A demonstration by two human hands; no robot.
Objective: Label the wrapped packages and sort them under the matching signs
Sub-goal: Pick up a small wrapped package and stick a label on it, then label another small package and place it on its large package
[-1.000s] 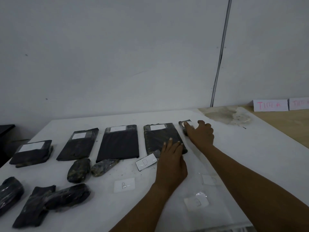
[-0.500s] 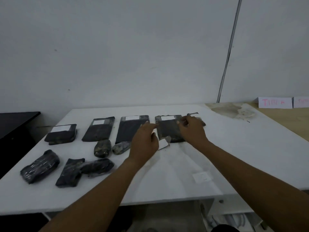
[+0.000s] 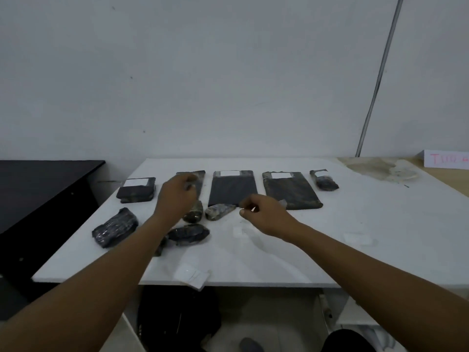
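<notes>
The right hand (image 3: 264, 214) pinches a small, flimsy label (image 3: 253, 210); the left hand (image 3: 177, 196), loosely curled, hovers over a flat soft package (image 3: 196, 182), best gripped by its edges.

Pink-lettered sign (image 3: 448, 159) cut off by right edge. Second flat package (image 3: 199, 180) partly hidden behind left hand (image 3: 177, 196). Writing on labels too small to be read.

10 wrapped packages (image 3: 232, 188), 1 sign (image 3: 446, 158)
</notes>
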